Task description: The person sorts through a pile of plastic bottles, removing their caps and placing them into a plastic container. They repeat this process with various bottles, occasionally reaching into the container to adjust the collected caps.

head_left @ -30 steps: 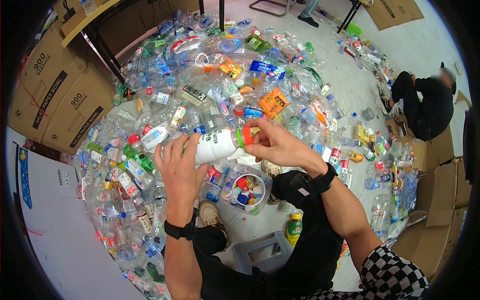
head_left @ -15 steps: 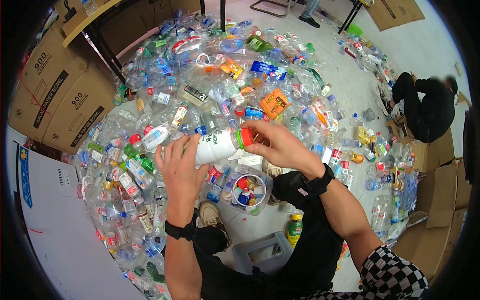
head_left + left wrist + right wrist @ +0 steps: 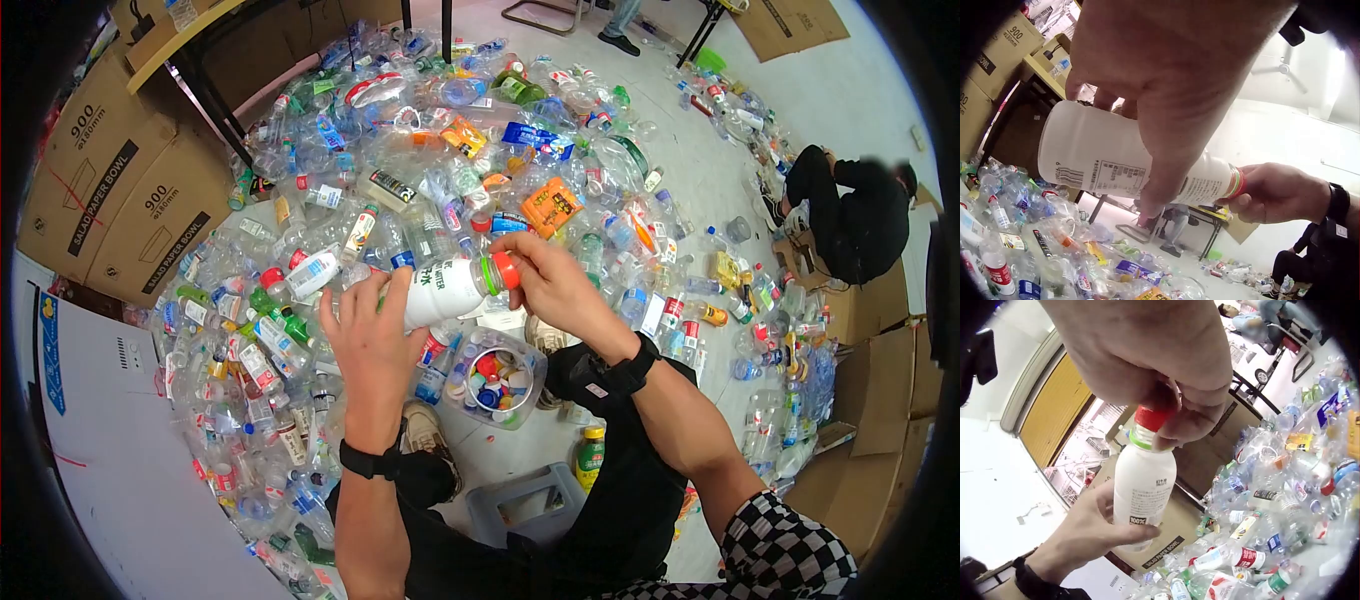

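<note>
A white plastic bottle [image 3: 447, 292] with green lettering is held in the air, lying almost level in the head view. My left hand [image 3: 370, 345] grips its body, with the thumb below and fingers over the top. At the bottle's neck, my right hand [image 3: 560, 295] pinches the red cap [image 3: 508, 270] between thumb and fingers. Below the cap sits a green ring [image 3: 1141, 445], and a pale strip of neck shows between them in the right wrist view. Fine print and a barcode appear on the bottle [image 3: 1104, 147] in the left wrist view.
A clear jar [image 3: 505, 422] of loose caps stands on the floor between the shoes. Nearby are a grey bin [image 3: 480, 510] and a yellow-green bottle [image 3: 590, 455]. Heaped empty bottles [image 3: 270, 350] surround the person; cardboard boxes [image 3: 110, 190] stand left. Another person [image 3: 855, 215] sits at right.
Both hands and the white bottle have shifted slightly to the right. The cap stands a little farther from the green ring, still pinched by the right hand.
</note>
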`<control>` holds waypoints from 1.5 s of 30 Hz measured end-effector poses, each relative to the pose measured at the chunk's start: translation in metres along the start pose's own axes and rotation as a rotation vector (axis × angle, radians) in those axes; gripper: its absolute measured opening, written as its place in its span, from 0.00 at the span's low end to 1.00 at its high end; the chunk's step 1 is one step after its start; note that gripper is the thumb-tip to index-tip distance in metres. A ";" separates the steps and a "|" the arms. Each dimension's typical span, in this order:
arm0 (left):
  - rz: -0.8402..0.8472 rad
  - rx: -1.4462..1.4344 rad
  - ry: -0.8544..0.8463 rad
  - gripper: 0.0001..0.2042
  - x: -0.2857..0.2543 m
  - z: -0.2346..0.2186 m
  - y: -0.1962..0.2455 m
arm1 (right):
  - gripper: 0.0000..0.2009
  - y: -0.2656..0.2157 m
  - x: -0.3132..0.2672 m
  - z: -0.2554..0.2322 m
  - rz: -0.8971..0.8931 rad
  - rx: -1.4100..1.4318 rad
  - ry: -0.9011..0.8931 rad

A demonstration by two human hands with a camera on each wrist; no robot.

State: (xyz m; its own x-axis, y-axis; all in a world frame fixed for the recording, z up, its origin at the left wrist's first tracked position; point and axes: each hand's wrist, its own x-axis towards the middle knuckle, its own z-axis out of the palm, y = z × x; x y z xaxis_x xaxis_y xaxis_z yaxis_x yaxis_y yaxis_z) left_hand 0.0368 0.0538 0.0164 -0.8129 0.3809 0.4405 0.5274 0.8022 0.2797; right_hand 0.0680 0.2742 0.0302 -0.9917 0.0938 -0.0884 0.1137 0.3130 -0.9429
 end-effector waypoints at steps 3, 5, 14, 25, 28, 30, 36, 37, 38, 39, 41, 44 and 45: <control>-0.017 0.006 -0.004 0.33 -0.002 0.002 -0.003 | 0.13 -0.003 0.001 -0.008 -0.031 0.077 -0.069; -0.029 0.003 -0.007 0.33 -0.002 0.001 -0.005 | 0.15 -0.003 0.000 -0.011 -0.008 0.139 -0.124; -0.049 -0.054 -0.017 0.34 0.000 0.000 -0.003 | 0.22 0.000 0.003 -0.018 -0.026 0.052 -0.180; -0.029 -0.022 -0.019 0.34 0.000 -0.002 0.001 | 0.18 0.007 0.004 -0.019 -0.165 -0.220 -0.153; -0.007 -0.017 -0.008 0.34 -0.001 -0.001 0.001 | 0.18 -0.002 0.001 -0.020 -0.110 -0.264 -0.159; 0.007 -0.017 0.007 0.34 -0.001 0.000 0.000 | 0.20 -0.006 0.000 -0.017 -0.055 -0.200 -0.154; 0.000 -0.031 0.017 0.34 -0.001 0.000 -0.001 | 0.23 -0.013 -0.002 -0.016 0.044 -0.105 -0.181; -0.002 -0.030 0.017 0.34 -0.001 -0.001 -0.001 | 0.23 -0.010 -0.001 -0.018 -0.010 -0.141 -0.227; -0.011 -0.038 0.004 0.33 -0.002 -0.002 -0.002 | 0.23 -0.005 -0.001 -0.018 -0.011 -0.142 -0.230; -0.020 -0.047 -0.010 0.33 -0.002 -0.002 -0.002 | 0.22 0.000 0.000 -0.019 -0.152 -0.197 -0.207; -0.019 -0.046 -0.011 0.33 -0.002 0.000 -0.001 | 0.21 0.007 0.002 -0.018 -0.293 -0.252 -0.184; -0.012 -0.048 -0.007 0.33 -0.002 0.000 0.000 | 0.18 0.008 0.003 -0.018 -0.356 -0.352 -0.161; -0.006 -0.048 -0.001 0.32 -0.001 0.000 -0.001 | 0.16 0.004 0.002 -0.017 -0.272 -0.376 -0.175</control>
State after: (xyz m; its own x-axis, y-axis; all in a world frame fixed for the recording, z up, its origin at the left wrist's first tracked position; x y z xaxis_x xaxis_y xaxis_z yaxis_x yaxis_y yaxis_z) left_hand 0.0376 0.0528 0.0155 -0.8164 0.3763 0.4380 0.5335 0.7818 0.3228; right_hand 0.0671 0.2917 0.0315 -0.9801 -0.1889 0.0612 -0.1682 0.6266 -0.7610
